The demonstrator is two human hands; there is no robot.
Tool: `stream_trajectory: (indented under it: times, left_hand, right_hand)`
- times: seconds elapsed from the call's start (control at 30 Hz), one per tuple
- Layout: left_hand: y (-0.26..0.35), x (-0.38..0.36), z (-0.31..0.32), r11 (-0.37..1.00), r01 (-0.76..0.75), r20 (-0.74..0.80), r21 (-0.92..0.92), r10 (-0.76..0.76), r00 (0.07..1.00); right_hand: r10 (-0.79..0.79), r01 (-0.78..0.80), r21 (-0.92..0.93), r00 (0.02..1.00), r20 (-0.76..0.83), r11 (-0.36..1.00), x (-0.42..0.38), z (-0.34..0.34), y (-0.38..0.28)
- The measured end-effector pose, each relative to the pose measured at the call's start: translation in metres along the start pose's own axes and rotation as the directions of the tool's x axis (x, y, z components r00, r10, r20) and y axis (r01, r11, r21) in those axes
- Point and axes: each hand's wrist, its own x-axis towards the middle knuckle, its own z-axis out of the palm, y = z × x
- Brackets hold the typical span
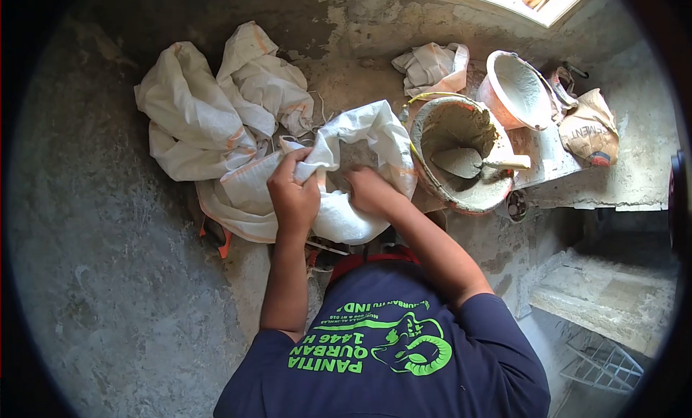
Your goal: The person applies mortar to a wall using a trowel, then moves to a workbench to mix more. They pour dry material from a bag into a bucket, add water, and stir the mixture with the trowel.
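My left hand [294, 194] is closed on the rolled rim of a white woven sack [349, 220], at the left side of its mouth. Grey powdery material [355, 155] shows inside the sack. My right hand [373, 192] reaches over the near rim into the opening. Its fingers look curled, and their tips are hidden, so what they grip cannot be made out. Just right of the sack stands a mortar-coated bucket [427, 174]. A trowel [458, 163] lies in it on wet mortar, its pale handle resting across the right rim.
More crumpled white sacks [191, 108] lie at the left. Behind the bucket are a second bucket [517, 93], a folded sack [432, 68] and a brown cement bag [591, 129] on a ledge. A concrete step [598, 295] and a white metal rack [605, 367] are at lower right.
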Motion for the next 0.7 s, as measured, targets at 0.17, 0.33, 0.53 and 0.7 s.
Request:
stream_trajectory:
  times: [0.17, 0.33, 0.53, 0.7]
  left_hand:
    - [0.006, 0.014, -0.006, 0.986, -0.028, -0.097, -0.166, 0.012, 0.995]
    - [0.019, 0.018, -0.01, 0.987, 0.046, 0.0, -0.157, -0.046, 0.999]
    - [0.011, 0.007, -0.02, 0.986, 0.153, 0.12, 0.064, -0.16, 0.98]
    - [-0.038, -0.017, -0.046, 0.854, 0.468, 0.211, -0.23, -0.425, 0.88]
  right_hand:
    - [0.308, -0.216, -0.23, 0.796, 0.522, 0.949, -0.004, -0.019, -0.025]
    - [0.267, -0.176, -0.224, 0.829, 0.491, 0.959, -0.003, -0.014, -0.023]
    - [0.211, -0.167, -0.13, 0.804, 0.556, 0.977, -0.041, -0.011, -0.025]
    - [0.049, -0.114, -0.118, 0.889, -0.455, 0.986, -0.101, -0.049, -0.06]
